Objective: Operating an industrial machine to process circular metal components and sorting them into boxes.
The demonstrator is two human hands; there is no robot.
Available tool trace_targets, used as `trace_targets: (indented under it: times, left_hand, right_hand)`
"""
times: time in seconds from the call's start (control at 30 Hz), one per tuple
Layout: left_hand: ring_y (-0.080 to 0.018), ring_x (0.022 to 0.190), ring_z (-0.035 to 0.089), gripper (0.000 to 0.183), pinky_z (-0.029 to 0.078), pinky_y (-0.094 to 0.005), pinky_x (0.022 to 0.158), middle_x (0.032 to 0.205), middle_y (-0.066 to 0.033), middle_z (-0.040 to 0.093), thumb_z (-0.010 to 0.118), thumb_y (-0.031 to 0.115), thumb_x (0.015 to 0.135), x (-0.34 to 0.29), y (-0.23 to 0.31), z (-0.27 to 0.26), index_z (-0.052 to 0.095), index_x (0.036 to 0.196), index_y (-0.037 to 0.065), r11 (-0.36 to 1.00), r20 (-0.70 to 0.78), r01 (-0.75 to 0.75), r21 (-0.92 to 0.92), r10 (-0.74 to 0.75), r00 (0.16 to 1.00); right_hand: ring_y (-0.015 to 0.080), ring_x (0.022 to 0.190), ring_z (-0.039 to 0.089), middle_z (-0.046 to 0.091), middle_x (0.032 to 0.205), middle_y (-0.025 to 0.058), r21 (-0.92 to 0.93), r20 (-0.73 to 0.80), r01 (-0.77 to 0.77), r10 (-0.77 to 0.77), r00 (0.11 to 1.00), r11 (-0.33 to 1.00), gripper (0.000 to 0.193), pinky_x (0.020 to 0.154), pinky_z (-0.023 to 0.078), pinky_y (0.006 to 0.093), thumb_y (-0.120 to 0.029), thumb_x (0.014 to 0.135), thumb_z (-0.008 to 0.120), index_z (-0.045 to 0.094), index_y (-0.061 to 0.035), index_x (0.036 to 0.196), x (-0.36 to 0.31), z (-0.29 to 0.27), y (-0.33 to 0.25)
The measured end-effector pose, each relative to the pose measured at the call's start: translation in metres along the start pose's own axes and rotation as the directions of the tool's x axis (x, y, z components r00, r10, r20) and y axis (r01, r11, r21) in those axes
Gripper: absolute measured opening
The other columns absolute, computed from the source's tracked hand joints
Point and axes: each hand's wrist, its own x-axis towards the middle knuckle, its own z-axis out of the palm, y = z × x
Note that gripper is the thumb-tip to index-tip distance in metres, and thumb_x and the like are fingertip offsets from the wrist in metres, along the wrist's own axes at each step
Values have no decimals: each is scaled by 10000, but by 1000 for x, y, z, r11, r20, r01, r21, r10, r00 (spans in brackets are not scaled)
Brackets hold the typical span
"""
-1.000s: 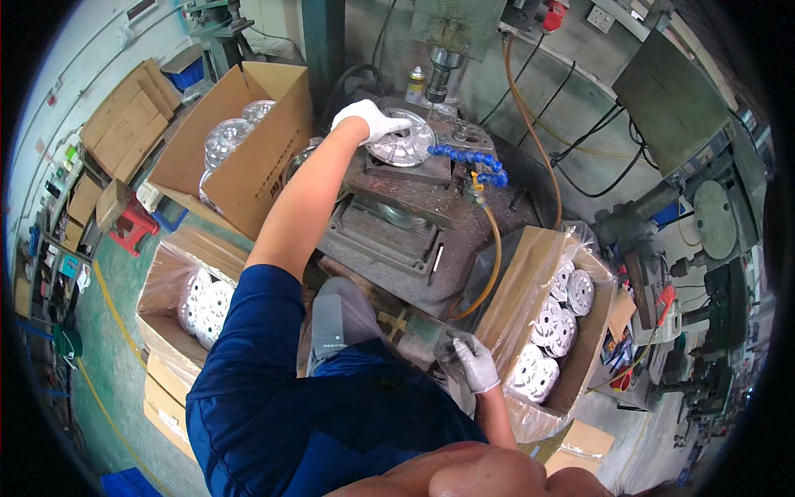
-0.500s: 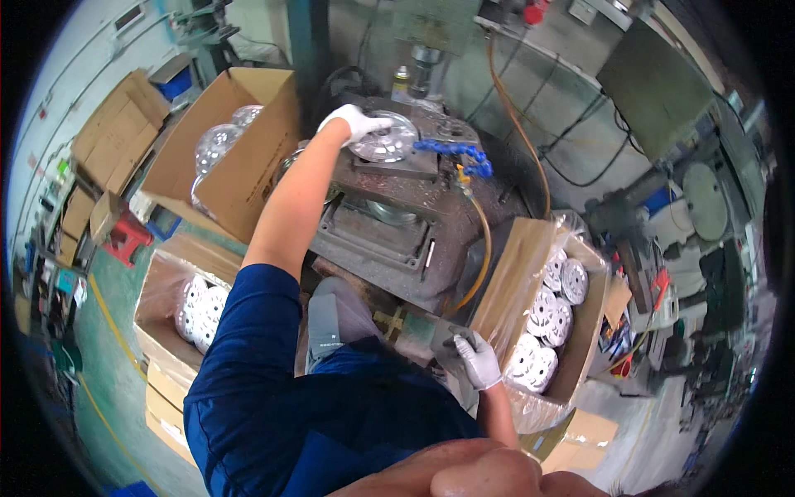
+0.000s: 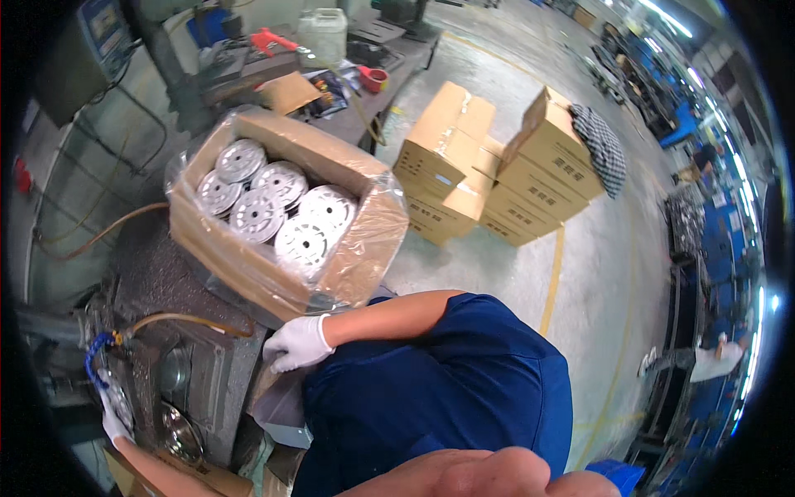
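Observation:
My left hand (image 3: 116, 424), in a white glove, reaches to the machine at the lower left. Its fingers are at the rim of a shiny round metal disc (image 3: 118, 398) and seem to grip that edge; part of them is hard to see. My right hand (image 3: 300, 344), also gloved, hovers in front of my body near the lower corner of an open carton (image 3: 273, 286). Loosely bent and a little apart, its fingers show nothing held. Inside that plastic-lined carton lie several silvery slotted discs (image 3: 257, 215). Another polished disc (image 3: 180, 435) rests beside the machine.
A blue jointed hose (image 3: 98, 356) and a brown hose (image 3: 190, 319) cross the machine bed (image 3: 211, 381). Behind the open carton stands a cluttered bench with a whitish jug (image 3: 321, 37). Closed cartons (image 3: 538, 186) are stacked on the floor to the right, a checked cloth (image 3: 598, 149) over one.
My view has swung to the right, bringing the disc carton and the stacked cartons toward the middle. My left hand stays at the disc. My right hand has moved in near the carton's corner.

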Motion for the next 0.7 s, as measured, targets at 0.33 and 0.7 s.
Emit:
trace_targets:
  times: [0.33,0.7]
  left_hand:
    - [-181,1027,585,742,426,-296,939,1138,-51,647,597,613,845,58,-36,-26,620,1230,-21,999,-39,-18,-26,17,999]
    - [-288,932,636,815,468,-382,819,983,-220,692,561,729,765,-69,63,43,703,973,-46,884,-254,65,464,62,965]
  right_hand:
    - [373,936,628,666,975,185,-81,-31,92,-95,995,992,400,818,501,443,-385,853,603,635,-48,1066,2,-17,-7]
    - [349,945,651,666,1031,176,-87,56,111,-106,993,990,430,818,524,420,-377,903,606,610,-48,1179,-34,-17,-23]
